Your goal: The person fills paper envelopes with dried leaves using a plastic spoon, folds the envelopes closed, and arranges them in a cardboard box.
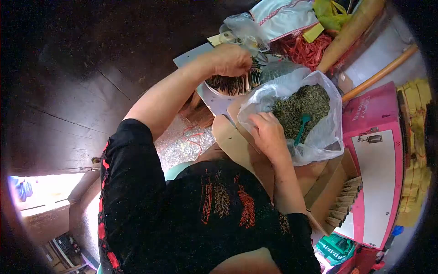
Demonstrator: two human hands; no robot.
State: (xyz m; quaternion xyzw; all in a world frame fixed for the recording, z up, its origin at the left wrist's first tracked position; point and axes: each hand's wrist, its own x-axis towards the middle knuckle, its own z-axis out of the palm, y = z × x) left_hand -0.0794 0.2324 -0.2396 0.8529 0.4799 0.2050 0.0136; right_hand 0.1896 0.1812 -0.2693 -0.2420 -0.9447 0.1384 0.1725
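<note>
My left hand [232,60] reaches out over a round container [220,94] packed with thin, dark, pale-edged upright pieces. Its fingers point down and are pinched together; what they hold is hidden. Nearer my body, my right hand [268,133] is at the near-left edge of a clear plastic bag [336,125], fingers curled in. I cannot make out what lies in them. Dry, greenish-brown crumbled material [312,101] fills the open bag. A small green spoon [302,130] rests on that material.
A cardboard box [324,192] below the bag has brown folded pieces [345,201] lined along one side. A pink-and-white cabinet [376,169] stands at right. Behind are red shredded strips [310,48], a white cloth [283,20] and a wooden pole [351,34]. A dark wooden surface [68,100] spans the left.
</note>
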